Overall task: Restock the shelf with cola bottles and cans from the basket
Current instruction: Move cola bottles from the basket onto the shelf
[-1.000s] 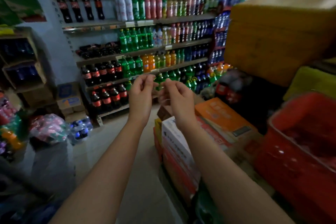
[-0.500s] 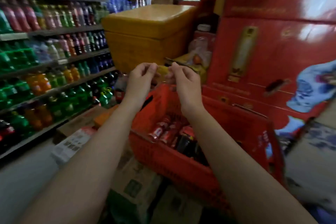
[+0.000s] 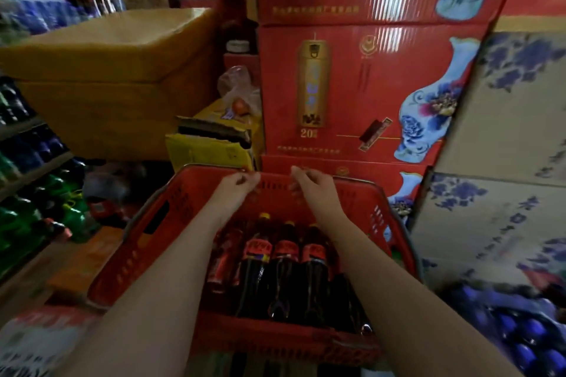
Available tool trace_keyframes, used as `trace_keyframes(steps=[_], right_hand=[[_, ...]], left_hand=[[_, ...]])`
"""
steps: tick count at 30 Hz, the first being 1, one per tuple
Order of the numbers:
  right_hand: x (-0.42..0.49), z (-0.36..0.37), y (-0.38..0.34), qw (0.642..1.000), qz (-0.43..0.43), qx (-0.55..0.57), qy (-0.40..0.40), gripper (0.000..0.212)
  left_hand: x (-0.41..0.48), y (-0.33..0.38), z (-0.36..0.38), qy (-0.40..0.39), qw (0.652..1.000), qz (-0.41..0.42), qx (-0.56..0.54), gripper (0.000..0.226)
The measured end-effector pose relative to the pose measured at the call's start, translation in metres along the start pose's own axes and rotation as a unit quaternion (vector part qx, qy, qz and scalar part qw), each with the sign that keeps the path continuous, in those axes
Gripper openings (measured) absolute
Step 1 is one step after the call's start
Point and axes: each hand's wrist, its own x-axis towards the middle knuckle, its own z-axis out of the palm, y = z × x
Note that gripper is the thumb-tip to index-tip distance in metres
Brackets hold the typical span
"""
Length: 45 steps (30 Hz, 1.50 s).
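A red plastic basket [image 3: 137, 254] sits right below me on stacked cartons. Inside it lie three dark cola bottles [image 3: 284, 272] with red labels and yellow caps, side by side, and red cola cans [image 3: 225, 257] to their left. My left hand [image 3: 235, 190] and my right hand [image 3: 309, 184] hover over the basket's far part, a little apart from each other, fingers loosely curled and holding nothing. The drinks shelf [image 3: 33, 174] runs along the left edge with green and dark bottles.
A big yellow box [image 3: 101, 76] stands behind the basket on the left, with a small yellow carton [image 3: 211, 147] in front of it. Stacked red gift cartons [image 3: 352, 86] and blue-flowered cartons [image 3: 505, 131] close off the far side and the right. Blue-capped bottles [image 3: 526, 333] lie at the lower right.
My view has swung right, from the shelf to the basket. Both hands have dropped from chest height to just above the basket and have drawn slightly apart.
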Motion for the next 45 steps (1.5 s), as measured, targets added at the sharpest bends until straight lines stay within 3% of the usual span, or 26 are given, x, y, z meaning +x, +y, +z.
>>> trace_keyframes(steps=[5, 8, 11, 13, 15, 16, 20, 24, 26, 30, 33, 35, 38, 42, 45], right_hand=[[0.015, 0.009, 0.029, 0.993, 0.09, -0.059, -0.044, 0.03], [0.019, 0.016, 0.043, 0.982, 0.147, -0.085, -0.078, 0.032], [0.022, 0.026, 0.055, 0.974, 0.188, -0.071, -0.102, 0.034], [0.027, 0.031, 0.069, 0.972, 0.199, -0.07, -0.103, 0.057], [0.041, 0.03, 0.1, 0.967, 0.218, -0.091, -0.092, 0.103], [0.047, 0.03, 0.109, 0.963, 0.231, -0.1, -0.096, 0.108], [0.045, 0.04, 0.084, 0.95, 0.266, -0.122, -0.107, 0.067], [0.048, 0.043, 0.089, 0.944, 0.291, -0.112, -0.108, 0.061], [0.044, 0.045, 0.088, 0.948, 0.285, -0.097, -0.103, 0.057], [0.039, 0.044, 0.085, 0.947, 0.281, -0.099, -0.12, 0.063], [0.031, 0.037, 0.082, 0.938, 0.296, -0.085, -0.158, 0.066], [0.023, 0.033, 0.081, 0.931, 0.309, -0.056, -0.187, 0.066], [0.015, 0.028, 0.081, 0.913, 0.342, 0.019, -0.22, 0.087], [0.001, 0.02, 0.077, 0.888, 0.321, 0.012, -0.328, 0.093], [-0.005, 0.017, 0.079, 0.894, 0.302, 0.018, -0.33, 0.097]], left_hand=[[0.027, -0.041, 0.004, -0.084, 0.99, -0.115, -0.003, 0.031], [0.041, -0.063, 0.007, -0.114, 0.983, -0.144, -0.001, 0.03], [0.058, -0.08, 0.013, -0.16, 0.971, -0.175, 0.001, 0.045], [0.064, -0.087, 0.018, -0.173, 0.967, -0.186, 0.025, 0.056], [0.068, -0.093, 0.023, -0.18, 0.963, -0.197, 0.042, 0.065], [0.07, -0.097, 0.026, -0.191, 0.961, -0.194, 0.046, 0.066], [0.079, -0.121, 0.036, -0.219, 0.955, -0.201, 0.018, 0.096], [0.078, -0.119, 0.03, -0.223, 0.945, -0.239, -0.028, 0.079], [0.076, -0.116, 0.023, -0.225, 0.938, -0.26, -0.042, 0.09], [0.056, -0.093, 0.008, -0.262, 0.925, -0.27, -0.05, 0.063], [0.047, -0.09, 0.003, -0.285, 0.923, -0.256, -0.045, 0.056], [0.042, -0.094, -0.002, -0.288, 0.922, -0.25, -0.06, 0.063], [0.038, -0.1, -0.011, -0.312, 0.914, -0.245, -0.083, 0.093], [0.036, -0.107, -0.018, -0.331, 0.903, -0.261, -0.082, 0.094], [0.034, -0.111, -0.019, -0.36, 0.899, -0.248, -0.023, 0.087]])
